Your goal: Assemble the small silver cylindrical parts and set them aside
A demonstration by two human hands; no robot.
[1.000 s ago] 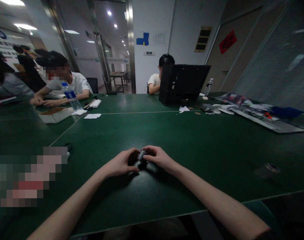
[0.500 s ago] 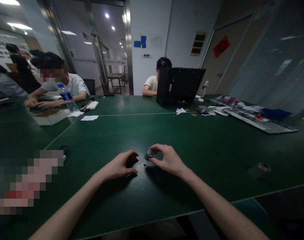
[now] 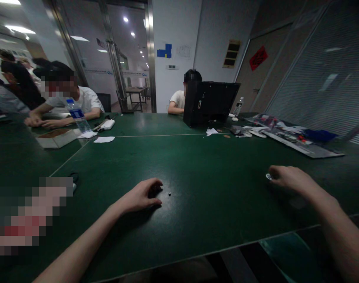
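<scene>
Barely clear of the left hand [image 3: 140, 194], whose loosely curled fingers [image 3: 155, 202] appear empty, a tiny dark bead [image 3: 169, 193] sits at 3 o'clock on the green surface [image 3: 214, 224], too small to show any long axis. The left hand is the nearer. Well off at 3 o'clock, the right hand [image 3: 291, 179] has its fingertips [image 3: 272, 169] on a small round metal part [image 3: 268, 177], grip unclear.

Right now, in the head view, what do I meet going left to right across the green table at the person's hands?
left hand → small dark bead → small round pale part → right hand
</scene>
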